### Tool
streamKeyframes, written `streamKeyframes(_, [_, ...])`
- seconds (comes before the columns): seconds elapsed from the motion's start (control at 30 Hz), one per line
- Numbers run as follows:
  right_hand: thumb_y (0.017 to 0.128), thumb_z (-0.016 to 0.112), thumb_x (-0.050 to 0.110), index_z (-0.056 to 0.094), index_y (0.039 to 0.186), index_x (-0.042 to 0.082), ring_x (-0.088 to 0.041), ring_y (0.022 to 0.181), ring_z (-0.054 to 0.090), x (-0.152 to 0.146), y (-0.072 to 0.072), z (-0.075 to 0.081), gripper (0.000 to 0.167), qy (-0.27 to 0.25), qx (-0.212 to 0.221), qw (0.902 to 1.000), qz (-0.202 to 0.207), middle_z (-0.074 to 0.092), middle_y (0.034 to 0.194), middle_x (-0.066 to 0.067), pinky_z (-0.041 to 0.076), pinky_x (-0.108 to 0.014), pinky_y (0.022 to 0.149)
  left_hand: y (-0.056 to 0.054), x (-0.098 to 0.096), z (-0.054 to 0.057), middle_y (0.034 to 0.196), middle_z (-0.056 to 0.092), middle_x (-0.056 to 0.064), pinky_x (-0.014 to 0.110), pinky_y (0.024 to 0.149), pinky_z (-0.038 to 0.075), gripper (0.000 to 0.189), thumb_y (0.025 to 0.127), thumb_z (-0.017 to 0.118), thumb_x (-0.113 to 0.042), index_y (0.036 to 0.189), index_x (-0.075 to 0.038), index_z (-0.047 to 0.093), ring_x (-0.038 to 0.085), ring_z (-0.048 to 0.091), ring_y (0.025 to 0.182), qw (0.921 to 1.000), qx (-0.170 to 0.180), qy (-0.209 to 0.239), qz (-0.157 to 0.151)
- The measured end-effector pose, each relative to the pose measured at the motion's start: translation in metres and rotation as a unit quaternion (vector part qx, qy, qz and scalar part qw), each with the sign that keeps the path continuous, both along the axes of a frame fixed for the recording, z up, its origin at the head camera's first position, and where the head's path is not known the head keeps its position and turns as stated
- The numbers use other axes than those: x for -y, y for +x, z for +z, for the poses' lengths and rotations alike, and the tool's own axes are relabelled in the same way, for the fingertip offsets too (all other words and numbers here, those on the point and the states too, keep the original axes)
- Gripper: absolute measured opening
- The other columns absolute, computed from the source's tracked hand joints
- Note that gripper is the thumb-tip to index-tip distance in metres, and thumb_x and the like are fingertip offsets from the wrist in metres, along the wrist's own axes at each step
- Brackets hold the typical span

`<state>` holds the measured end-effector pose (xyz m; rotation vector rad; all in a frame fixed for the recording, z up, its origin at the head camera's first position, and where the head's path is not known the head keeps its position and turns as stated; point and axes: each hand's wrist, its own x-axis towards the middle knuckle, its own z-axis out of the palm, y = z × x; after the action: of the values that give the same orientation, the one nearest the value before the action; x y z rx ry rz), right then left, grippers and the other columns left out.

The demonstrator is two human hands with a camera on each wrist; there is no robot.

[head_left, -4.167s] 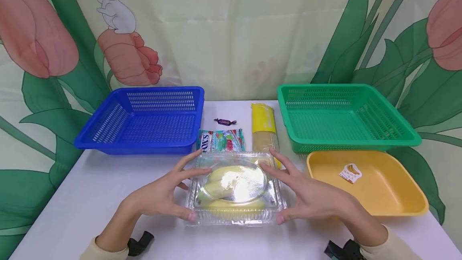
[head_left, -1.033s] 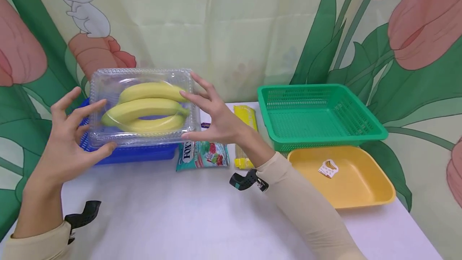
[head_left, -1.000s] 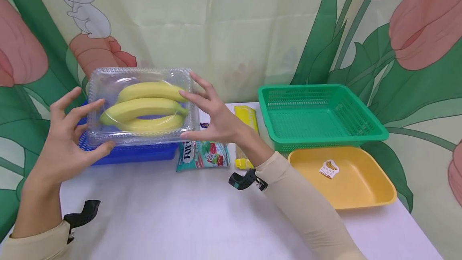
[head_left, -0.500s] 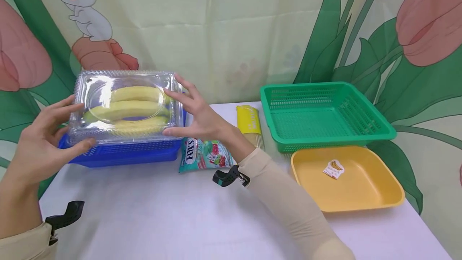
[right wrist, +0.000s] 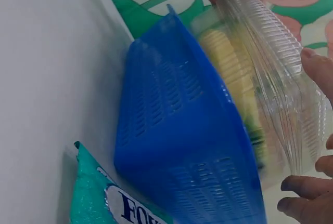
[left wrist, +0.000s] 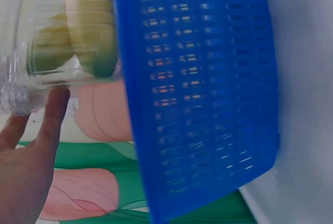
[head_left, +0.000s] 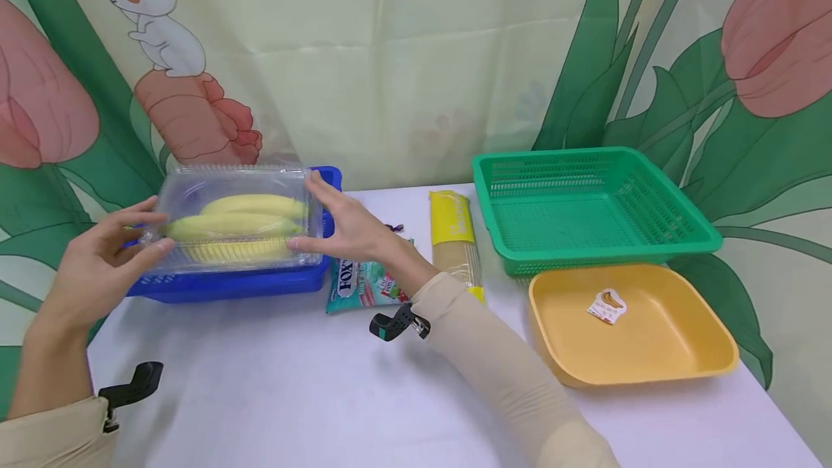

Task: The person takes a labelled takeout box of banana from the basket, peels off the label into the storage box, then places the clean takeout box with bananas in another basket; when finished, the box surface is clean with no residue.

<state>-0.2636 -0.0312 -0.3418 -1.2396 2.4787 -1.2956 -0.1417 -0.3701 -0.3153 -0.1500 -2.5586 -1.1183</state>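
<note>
A clear plastic clamshell box [head_left: 224,183] with several yellow bananas [head_left: 234,226] inside is held level by both hands, right over the blue basket [head_left: 227,289]. My left hand [head_left: 91,262] grips its left end, thumb at the front corner and fingers behind. At the other end my right hand [head_left: 347,230] grips it, thumb low in front and fingers on the far side. In the right wrist view, the box [right wrist: 281,73] stands at the rim of the basket [right wrist: 166,125], its underside partly hidden by the basket wall.
A teal FOX'S candy bag [head_left: 364,286] and a wrapped candy [head_left: 394,227] lie beside the right forearm, partly covered. Behind it is a yellow-ended packet of noodle-like sticks [head_left: 453,226]. To the right stand a green basket [head_left: 611,255] and an orange-yellow tray [head_left: 676,338] holding a banana-printed tag [head_left: 607,306].
Both hands have carried the box of bananas from the table's middle up and left to the blue basket. In the last half second it has come lower, towards the basket.
</note>
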Motion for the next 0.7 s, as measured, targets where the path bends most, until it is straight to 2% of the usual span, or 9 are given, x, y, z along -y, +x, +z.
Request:
streamKeyframes(0.07, [0.091, 0.072, 0.056, 0.01, 0.166, 0.016, -0.007, 0.157, 0.0, 0.002, -0.001, -0.001, 0.105, 0.009, 0.001, 0.9999, 0.004, -0.003, 0.173, 0.006, 0.017, -0.036, 0.126, -0.003, 0.002, -0.003, 0.163, 0.038, -0.011, -0.001, 0.098, 0.035, 0.04, 0.099, 0.069, -0.014, 0.138, -0.008, 0.059, -0.002, 0.04, 0.142, 0.9999, 0.007, 0.006, 0.008])
streamKeyframes(0.13, [0.092, 0.071, 0.055, 0.013, 0.166, 0.015, -0.012, 0.158, 0.002, 0.004, -0.003, -0.004, 0.103, 0.018, -0.005, 0.9998, 0.001, -0.001, 0.173, 0.003, 0.017, -0.037, 0.126, -0.005, 0.003, -0.005, 0.162, 0.041, -0.01, 0.0, 0.097, 0.036, 0.038, 0.098, 0.07, -0.014, 0.134, -0.005, 0.061, 0.001, 0.041, 0.142, 0.9998, 0.01, 0.012, 0.011])
streamKeyframes(0.27, [0.092, 0.071, 0.055, 0.033, 0.162, 0.015, -0.015, 0.156, 0.021, 0.009, -0.006, -0.01, 0.089, 0.03, -0.031, 0.9989, -0.019, 0.022, 0.171, 0.004, 0.026, -0.036, 0.124, -0.007, 0.009, -0.011, 0.16, 0.043, -0.008, 0.001, 0.089, 0.042, 0.034, 0.099, 0.07, -0.017, 0.129, -0.004, 0.062, -0.008, 0.052, 0.123, 0.9998, 0.015, 0.008, 0.01])
streamKeyframes(0.37, [0.093, 0.069, 0.055, 0.046, 0.156, 0.016, -0.015, 0.153, 0.031, 0.015, -0.008, -0.013, 0.077, 0.03, -0.044, 0.9983, -0.021, 0.035, 0.166, 0.004, 0.031, -0.032, 0.122, -0.009, 0.016, -0.016, 0.159, 0.044, -0.011, 0.0, 0.083, 0.042, 0.03, 0.1, 0.069, -0.019, 0.126, -0.005, 0.063, -0.016, 0.05, 0.107, 0.9997, 0.022, 0.005, 0.01])
streamKeyframes(0.5, [0.095, 0.068, 0.053, 0.054, 0.15, 0.014, -0.019, 0.154, 0.03, 0.02, -0.01, -0.015, 0.069, 0.043, -0.054, 0.9975, -0.013, 0.035, 0.166, 0.001, 0.03, -0.033, 0.122, -0.015, 0.024, -0.022, 0.158, 0.045, -0.013, 0.001, 0.083, 0.043, 0.025, 0.102, 0.066, -0.017, 0.124, -0.005, 0.063, -0.015, 0.05, 0.108, 0.9994, 0.028, 0.018, -0.005])
streamKeyframes(0.6, [0.096, 0.067, 0.052, 0.058, 0.147, 0.013, -0.021, 0.153, 0.033, 0.021, -0.012, -0.016, 0.065, 0.073, -0.072, 0.9946, -0.014, 0.038, 0.164, -0.002, 0.031, -0.035, 0.122, -0.021, 0.025, -0.025, 0.159, 0.044, -0.013, 0.001, 0.083, 0.043, 0.026, 0.103, 0.065, -0.019, 0.125, -0.006, 0.063, -0.011, 0.05, 0.112, 0.999, 0.042, 0.013, -0.014])
streamKeyframes(0.7, [0.097, 0.067, 0.051, 0.059, 0.145, 0.011, -0.021, 0.152, 0.035, 0.019, -0.014, -0.016, 0.062, 0.101, -0.086, 0.991, -0.017, 0.042, 0.162, -0.004, 0.032, -0.035, 0.122, -0.028, 0.024, -0.026, 0.161, 0.04, -0.014, 0.0, 0.082, 0.041, 0.033, 0.103, 0.064, -0.029, 0.129, -0.008, 0.06, 0.013, 0.054, 0.132, 0.9975, 0.07, -0.009, -0.004])
